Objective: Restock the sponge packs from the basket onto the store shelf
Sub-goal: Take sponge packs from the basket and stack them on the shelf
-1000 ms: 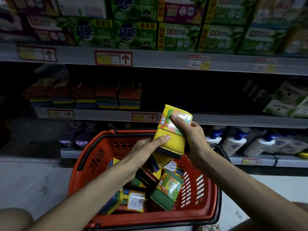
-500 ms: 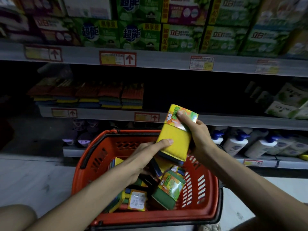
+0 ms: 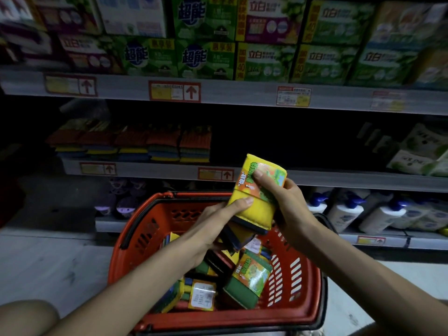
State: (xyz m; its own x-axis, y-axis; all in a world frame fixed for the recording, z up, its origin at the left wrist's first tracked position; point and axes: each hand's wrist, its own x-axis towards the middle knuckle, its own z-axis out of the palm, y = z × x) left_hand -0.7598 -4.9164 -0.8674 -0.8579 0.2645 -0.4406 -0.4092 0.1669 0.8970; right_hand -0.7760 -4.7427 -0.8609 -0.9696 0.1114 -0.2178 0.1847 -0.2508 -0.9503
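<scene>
A yellow sponge pack (image 3: 258,198) with a green-and-orange label is held above the red basket (image 3: 303,309). My right hand (image 3: 288,207) grips its upper right side, thumb across the label. My left hand (image 3: 218,224) holds its lower left edge, thumb pressed on the yellow face. Under the left fingers is a second dark-edged pack, but I cannot see whether they hold it. Several more sponge packs (image 3: 249,280) lie loose in the basket. A row of stacked sponge packs (image 3: 148,144) stands on the dark middle shelf (image 3: 339,178) at the left.
Right of the stacked sponges the middle shelf is dark. Green and purple detergent boxes (image 3: 206,54) fill the top shelf. White pump bottles (image 3: 344,209) line the bottom shelf at the right. Pale floor lies left of the basket.
Both hands have lifted the yellow pack slightly higher and to the right above the basket. The view has moved a little closer to the shelves.
</scene>
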